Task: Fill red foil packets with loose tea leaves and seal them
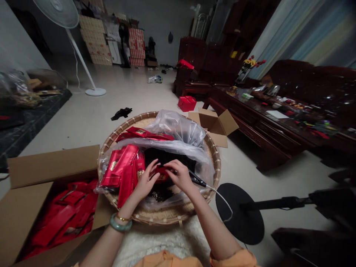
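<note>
- In the middle of the frame, a red packet (162, 177) lies between the two hands, over the round woven basket (178, 215); it bears a gold-toned mark too small to read.
- The left hand (147, 181) is at the packet's left side, thumb and fingers parted and curved toward it; whether it grips, I cannot tell.
- The right hand (179, 175) is bent over the packet's upper right, fingertips drawn in close; whether they are clamped on it, I cannot tell. The hands are near each other but apart.
- Left of the hands, glossy red packets (126, 163) are heaped in the basket, some with pale gold label patches and dark characters, not legible.
- A clear plastic bag (180, 128) lines the basket around dark contents (167, 155).
- Just right of the right hand, a black-handled tool (198, 180) trails a white cord (222, 194).
- At lower left, an open carton (30, 215) is filled with more red packets (66, 211), their print blurred.
- At upper centre and upper left, red-and-white cartons (136, 46) and pale patterned cartons (93, 37) stand stacked; their print cannot be made out.
</note>
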